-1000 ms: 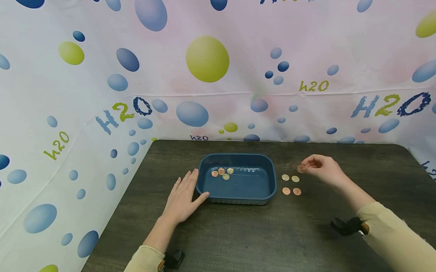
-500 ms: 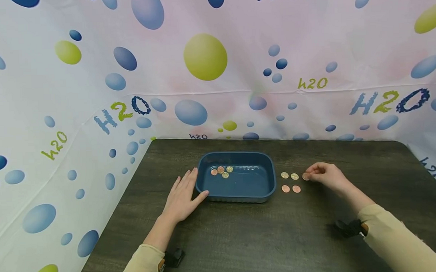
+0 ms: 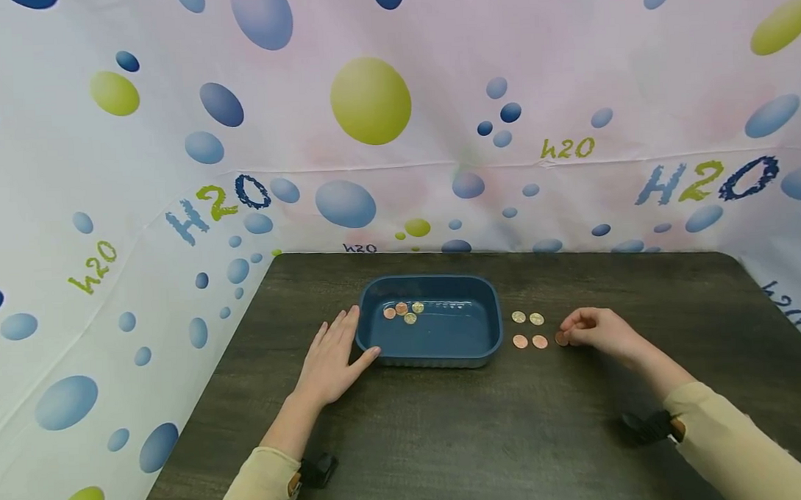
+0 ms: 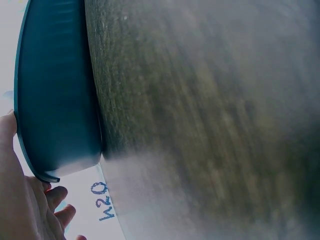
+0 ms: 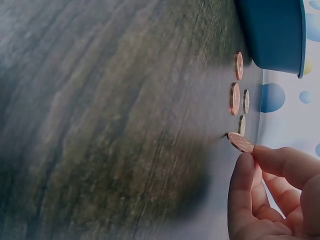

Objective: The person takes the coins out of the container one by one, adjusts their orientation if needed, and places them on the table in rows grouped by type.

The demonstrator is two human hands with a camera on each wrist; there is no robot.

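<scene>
My right hand (image 3: 601, 333) pinches a copper-coloured coin (image 5: 241, 142) between thumb and fingertip. The coin is tilted, its lower edge at or just above the tabletop, at the right end of a row of two copper coins (image 3: 539, 341). Two gold-coloured coins (image 3: 537, 319) lie flat just behind that row. To the left stands a blue rectangular tray (image 3: 444, 360) with several copper and gold coins (image 3: 410, 319) in its left part. My left hand (image 3: 330, 359), fingers straight and thumb spread, rests against the tray's left side and front corner.
The dark wood-grain table (image 3: 447, 447) reaches back to a white wall covering (image 3: 423, 146) printed with dots and "H2O" lettering. Another wall of the same covering slants along the left side. A dark device (image 3: 645, 427) sits at my right wrist, another (image 3: 318, 470) at my left.
My right hand has brought the pinched coin nearer to me, from behind the gold coins to the end of the copper row. The left hand stays at the tray; the head view shifts slightly.
</scene>
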